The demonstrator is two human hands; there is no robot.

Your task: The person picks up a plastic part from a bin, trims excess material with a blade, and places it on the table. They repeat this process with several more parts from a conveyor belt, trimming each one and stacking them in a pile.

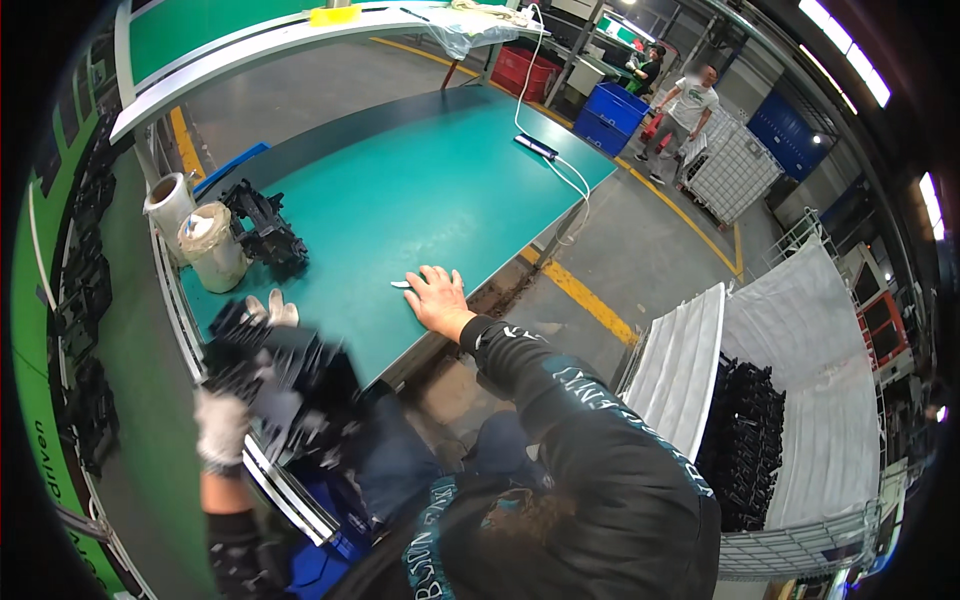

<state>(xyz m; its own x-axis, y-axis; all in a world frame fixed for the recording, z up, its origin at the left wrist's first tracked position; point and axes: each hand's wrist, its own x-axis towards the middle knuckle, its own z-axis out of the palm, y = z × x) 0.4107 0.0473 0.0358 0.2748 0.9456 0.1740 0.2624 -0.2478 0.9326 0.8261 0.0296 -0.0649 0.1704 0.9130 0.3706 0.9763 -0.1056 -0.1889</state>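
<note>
My left hand (222, 430), in a pale glove, grips a bulky black plastic molded part (305, 385) at the table's near left edge. Motion blurs this part, and it hides some of the fingers. Bare and palm down, my right hand (438, 302) rests on the green tabletop (420, 190) near its front edge, fingers spread. By its thumb lies a small whitish sliver (401, 285), whose kind I cannot make out. Pale glove fingers (272, 308) show just beyond the held part. Farther back lies a second black plastic part (265, 230).
Two rolls of wrapping film (215, 250) stand at the table's left edge. Along the left runs a green conveyor (35, 380) with black parts. A power strip (536, 147) lies far right. At right, a lined wire cage (800, 545) holds black parts. A person (685, 115) walks beyond.
</note>
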